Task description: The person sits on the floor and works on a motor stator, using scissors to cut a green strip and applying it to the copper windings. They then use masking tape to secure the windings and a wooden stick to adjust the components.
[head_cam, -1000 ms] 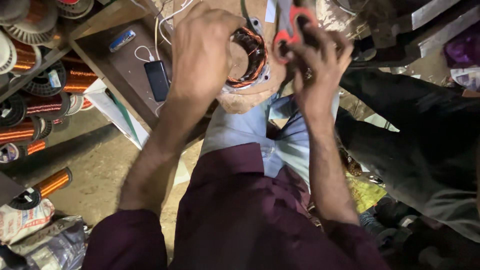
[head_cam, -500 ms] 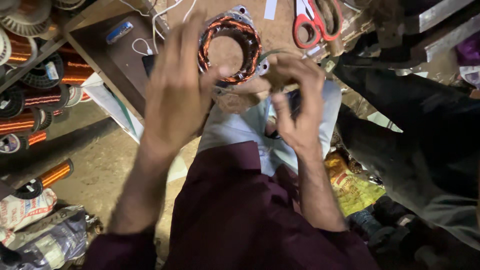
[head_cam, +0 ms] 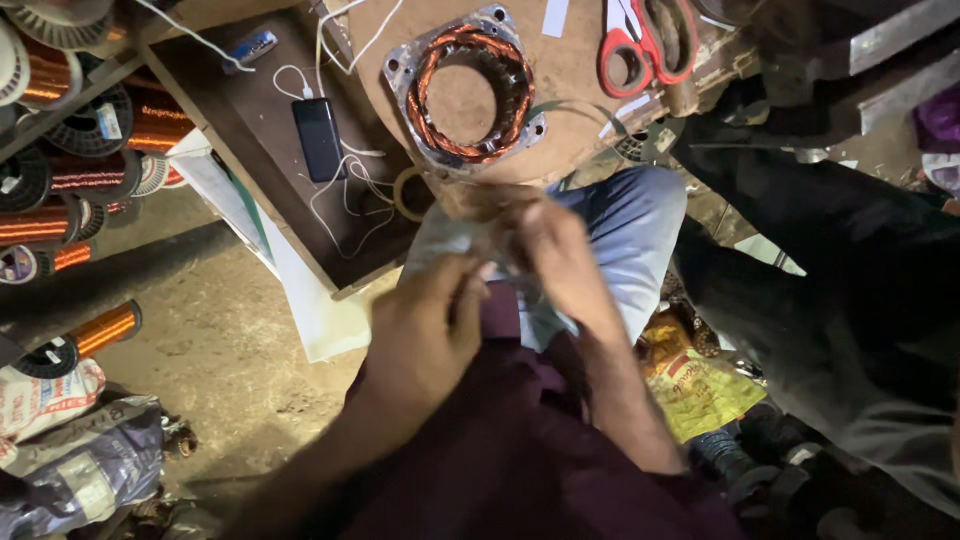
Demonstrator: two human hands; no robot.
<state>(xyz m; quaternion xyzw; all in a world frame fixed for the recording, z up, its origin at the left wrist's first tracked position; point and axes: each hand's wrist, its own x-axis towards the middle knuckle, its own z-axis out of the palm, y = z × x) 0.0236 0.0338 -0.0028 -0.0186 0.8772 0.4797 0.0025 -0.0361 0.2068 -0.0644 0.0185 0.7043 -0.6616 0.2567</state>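
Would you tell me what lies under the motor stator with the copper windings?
The stator rests on a round brown board, bare through its open centre. What lies directly under its metal frame is covered.

Left hand and right hand drawn close together over the lap, fingers curled, forearms bent inward

Copper-orange stator, red-handled scissors, black phone

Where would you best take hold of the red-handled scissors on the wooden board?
By the red handle loops of the scissors, coming from above: they lie flat on the board, loops open and facing the person, with bare wood around them; the blades run off the top edge.
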